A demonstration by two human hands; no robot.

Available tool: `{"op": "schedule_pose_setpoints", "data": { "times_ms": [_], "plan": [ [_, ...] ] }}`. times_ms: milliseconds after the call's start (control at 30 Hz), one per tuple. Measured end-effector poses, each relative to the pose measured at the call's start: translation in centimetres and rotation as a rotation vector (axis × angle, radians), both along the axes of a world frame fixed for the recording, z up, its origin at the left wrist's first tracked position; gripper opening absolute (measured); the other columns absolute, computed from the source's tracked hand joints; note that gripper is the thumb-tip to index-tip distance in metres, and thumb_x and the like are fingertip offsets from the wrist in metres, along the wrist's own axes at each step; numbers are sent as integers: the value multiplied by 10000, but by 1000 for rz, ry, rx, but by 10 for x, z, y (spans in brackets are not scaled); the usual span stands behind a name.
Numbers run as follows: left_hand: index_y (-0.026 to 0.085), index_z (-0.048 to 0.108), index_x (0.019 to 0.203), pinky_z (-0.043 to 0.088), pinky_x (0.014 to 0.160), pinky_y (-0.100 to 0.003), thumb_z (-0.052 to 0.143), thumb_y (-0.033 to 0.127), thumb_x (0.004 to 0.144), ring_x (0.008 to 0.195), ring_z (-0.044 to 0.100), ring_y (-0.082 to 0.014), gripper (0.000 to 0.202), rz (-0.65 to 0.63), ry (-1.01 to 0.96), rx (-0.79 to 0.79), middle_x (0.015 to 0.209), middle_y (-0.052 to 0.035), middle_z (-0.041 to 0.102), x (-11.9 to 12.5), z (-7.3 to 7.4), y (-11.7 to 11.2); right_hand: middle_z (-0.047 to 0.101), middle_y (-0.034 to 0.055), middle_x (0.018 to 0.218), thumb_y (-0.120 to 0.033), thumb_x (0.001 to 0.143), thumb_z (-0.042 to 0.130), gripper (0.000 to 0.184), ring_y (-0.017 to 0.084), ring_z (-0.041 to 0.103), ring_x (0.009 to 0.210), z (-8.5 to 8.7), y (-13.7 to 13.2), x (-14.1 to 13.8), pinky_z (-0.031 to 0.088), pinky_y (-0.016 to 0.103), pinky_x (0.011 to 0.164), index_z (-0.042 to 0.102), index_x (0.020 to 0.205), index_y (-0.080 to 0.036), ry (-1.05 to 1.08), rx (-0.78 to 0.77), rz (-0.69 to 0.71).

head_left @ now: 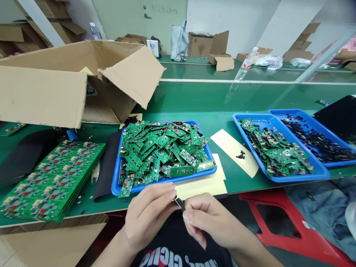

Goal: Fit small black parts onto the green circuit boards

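My left hand (150, 213) is closed, its fingertips pressed together around something mostly hidden; only a small pale and dark edge shows. My right hand (210, 217) pinches a black strip-like piece (180, 203) between thumb and bent forefinger. The strip's far end meets the left fingertips, in front of my chest at the table's near edge. Just beyond the hands, a blue tray (164, 184) is heaped with small green circuit boards (164, 142). Pale yellow paper (200, 186) lies under and beside that tray.
Stacked green board panels (52, 178) lie left, near a large open cardboard box (41, 94). To the right are a blue tray of boards (300, 179), another tray (338, 163) of small black parts, and a yellow sheet (226, 142) bearing black bits. A red stool (308, 237) stands right.
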State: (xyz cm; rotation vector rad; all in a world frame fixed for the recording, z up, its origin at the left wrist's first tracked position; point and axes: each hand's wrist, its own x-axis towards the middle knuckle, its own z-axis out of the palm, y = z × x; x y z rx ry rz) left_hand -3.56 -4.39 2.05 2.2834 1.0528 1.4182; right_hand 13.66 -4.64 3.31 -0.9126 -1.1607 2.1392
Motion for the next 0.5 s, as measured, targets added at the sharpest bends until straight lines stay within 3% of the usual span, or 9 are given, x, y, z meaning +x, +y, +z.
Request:
{"op": "schedule_pose_setpoints", "data": {
  "times_ms": [133, 333, 500],
  "plan": [
    [269, 592, 1148, 595, 721, -300, 654, 55, 772, 892, 701, -212, 437, 32, 56, 88, 953, -58, 737, -1, -2, -1, 414, -74, 396, -411, 768, 564, 394, 14, 324, 295, -2, -1, 1, 266, 103, 295, 421, 483, -179, 41, -35, 19],
    [104, 604, 1003, 593, 739, -262, 611, 32, 805, 896, 691, -186, 211, 10, 138, 245, 899, -112, 712, -4, -2, 0, 400, -78, 328, -334, 707, 602, 323, 28, 323, 218, -14, 5, 2, 238, 118, 223, 467, 471, -161, 289, -249, 127],
    [90, 585, 1077, 597, 750, -297, 635, 23, 779, 972, 661, -216, 309, 5, 141, 283, 973, -132, 689, -4, -5, 1, 411, -75, 336, -342, 718, 612, 331, 25, 333, 219, -9, 4, 4, 237, 113, 223, 480, 480, -153, 265, -246, 123]
  ]
}}
